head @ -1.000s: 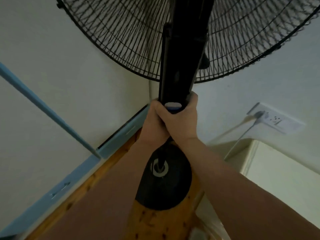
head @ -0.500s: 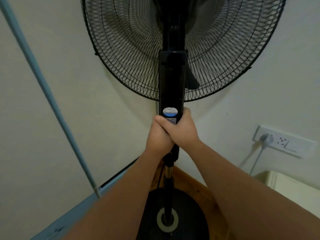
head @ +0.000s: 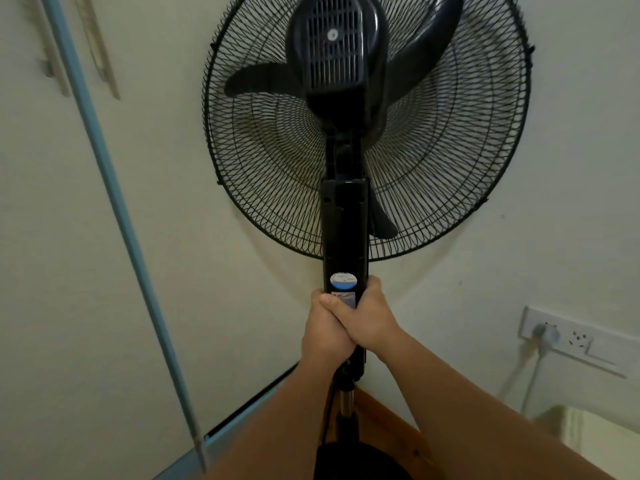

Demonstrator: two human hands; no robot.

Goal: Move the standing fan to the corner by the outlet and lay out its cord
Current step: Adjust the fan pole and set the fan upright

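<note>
- Fan (head: 344, 220) upright at the view's centre, its grille close to the wall corner and its dark round base (head: 360, 462) at 6 o'clock on the wooden floor.
- Left hand (head: 323, 336) and right hand (head: 372, 323) both clamped round the fan's black column just below the grille, right thumb lying over the left hand.
- Thin black cord (head: 326, 410) hanging beside the pole, toward 6 o'clock.
- Wall outlet (head: 585, 341) at 4 o'clock, a grey plug (head: 545, 334) in it.
- Blue pole (head: 114, 202) leaning at 9 o'clock.

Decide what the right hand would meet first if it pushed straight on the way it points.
The right hand grips the fan's column, so it meets that at once, beside the clasped left hand. Beyond, probably the wall; depth unclear.
</note>
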